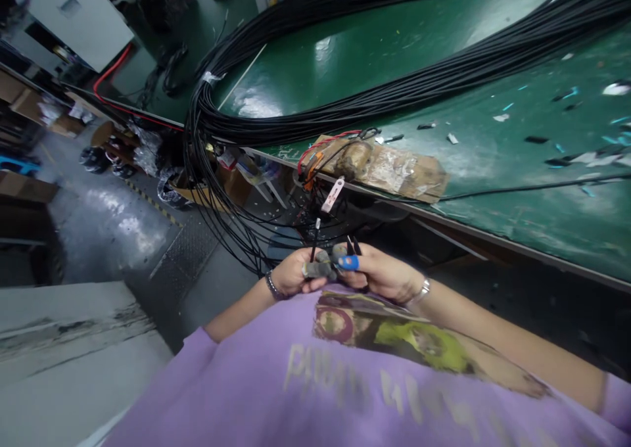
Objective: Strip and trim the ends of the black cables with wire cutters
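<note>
Close in front of my purple shirt, my two hands meet just short of the bench edge. My left hand (298,271) is closed on a black cable (314,244), whose pale end stands up above the fingers. Grey covers wrap some of its fingertips. My right hand (379,273) is closed on a black tool (353,245) with two narrow pointed tips, like tweezers; its handle is hidden in the palm. A blue cover (349,262) sits on the right thumb. The fingertips of both hands touch or nearly touch, and what lies between them is too small to make out.
Across the green bench (493,223) lies a long bundle of black cables (315,121), drooping over its left end. A taped cardboard piece (409,171) rests at the edge beside a pale tag (333,195). Scraps litter the right side. Boxes (37,108) stand on the floor.
</note>
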The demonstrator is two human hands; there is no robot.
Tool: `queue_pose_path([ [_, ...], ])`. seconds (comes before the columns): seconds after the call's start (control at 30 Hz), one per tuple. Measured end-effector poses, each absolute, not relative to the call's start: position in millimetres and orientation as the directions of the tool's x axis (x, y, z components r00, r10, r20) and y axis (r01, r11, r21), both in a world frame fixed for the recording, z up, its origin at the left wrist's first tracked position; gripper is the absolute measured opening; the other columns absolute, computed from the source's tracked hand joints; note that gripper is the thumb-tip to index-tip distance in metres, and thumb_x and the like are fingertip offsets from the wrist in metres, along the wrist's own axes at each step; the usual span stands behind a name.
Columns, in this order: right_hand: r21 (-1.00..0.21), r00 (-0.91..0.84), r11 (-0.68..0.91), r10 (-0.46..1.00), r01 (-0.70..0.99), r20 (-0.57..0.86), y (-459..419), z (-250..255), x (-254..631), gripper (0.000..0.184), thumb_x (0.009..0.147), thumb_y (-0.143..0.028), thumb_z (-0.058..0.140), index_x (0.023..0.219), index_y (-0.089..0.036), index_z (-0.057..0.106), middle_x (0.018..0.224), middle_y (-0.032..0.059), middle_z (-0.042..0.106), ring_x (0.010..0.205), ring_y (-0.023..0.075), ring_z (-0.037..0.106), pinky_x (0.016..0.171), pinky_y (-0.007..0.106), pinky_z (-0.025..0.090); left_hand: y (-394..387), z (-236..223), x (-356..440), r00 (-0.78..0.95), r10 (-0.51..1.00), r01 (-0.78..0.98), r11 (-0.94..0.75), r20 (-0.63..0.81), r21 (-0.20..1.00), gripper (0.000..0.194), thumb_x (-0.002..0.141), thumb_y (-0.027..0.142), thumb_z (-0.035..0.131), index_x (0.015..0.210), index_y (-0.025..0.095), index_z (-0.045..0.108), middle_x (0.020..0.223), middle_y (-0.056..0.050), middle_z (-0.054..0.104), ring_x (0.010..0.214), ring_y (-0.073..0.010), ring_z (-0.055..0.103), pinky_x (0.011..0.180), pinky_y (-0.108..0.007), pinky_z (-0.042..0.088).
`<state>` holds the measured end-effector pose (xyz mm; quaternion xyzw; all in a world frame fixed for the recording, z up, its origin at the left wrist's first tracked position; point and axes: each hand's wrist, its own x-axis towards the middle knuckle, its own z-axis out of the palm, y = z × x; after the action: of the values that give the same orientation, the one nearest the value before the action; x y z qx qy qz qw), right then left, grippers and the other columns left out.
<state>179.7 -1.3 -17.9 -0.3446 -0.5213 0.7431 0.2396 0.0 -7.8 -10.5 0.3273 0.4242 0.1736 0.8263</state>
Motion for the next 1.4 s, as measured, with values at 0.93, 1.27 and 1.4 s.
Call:
queue_pose_path([
  [0.93,-0.981,-0.387,-0.12,0.906,0.15,-0.17,11.8,-10.0,181.8,0.03,0.073,-0.049,0.056,0.071,-0.019,0.053,0.064,-0.0012,0.053,0.06,0.0129,0.046,0.059,0.028,0.042,-12.6,-5.3,9.2,0.388,0.7,-0.089,0.676,-0.6,0.732,0.04,0.06,0.046,0.071,0.068,0.018,0.044,0.037,0.01,0.039,0.027,-0.0014,0.021,0.031,-0.017,0.01],
  [1.27,-0.894,-0.687,-0.445,0.665,-0.048,-0.294,2.8,-0.8,182.2,0.04,0.064,-0.052,0.068,0.063,-0.018,0.048,0.052,-0.0057,0.042,0.047,0.0071,0.032,0.045,0.022,0.027,-13.2,3.2,-0.8,0.577,0.523,0.044,0.747,-0.627,0.663,0.035,0.06,0.038,0.072,0.063,0.017,0.045,0.035,0.009,0.036,0.027,-0.0012,0.021,0.032,-0.018,0.008],
  [1.4,-0.833,-0.369,-0.52,0.823,-0.186,-0.432,8.5,-24.0,182.8,0.045,0.051,-0.048,0.079,0.06,-0.019,0.046,0.049,-0.0075,0.04,0.042,0.0045,0.026,0.04,0.02,0.019,-15.4,4.1,-3.1,0.498,0.582,-0.021,0.749,-0.643,0.662,0.025,0.068,0.035,0.065,0.068,0.016,0.05,0.035,0.01,0.033,0.027,-0.0015,0.018,0.032,-0.018,0.008],
])
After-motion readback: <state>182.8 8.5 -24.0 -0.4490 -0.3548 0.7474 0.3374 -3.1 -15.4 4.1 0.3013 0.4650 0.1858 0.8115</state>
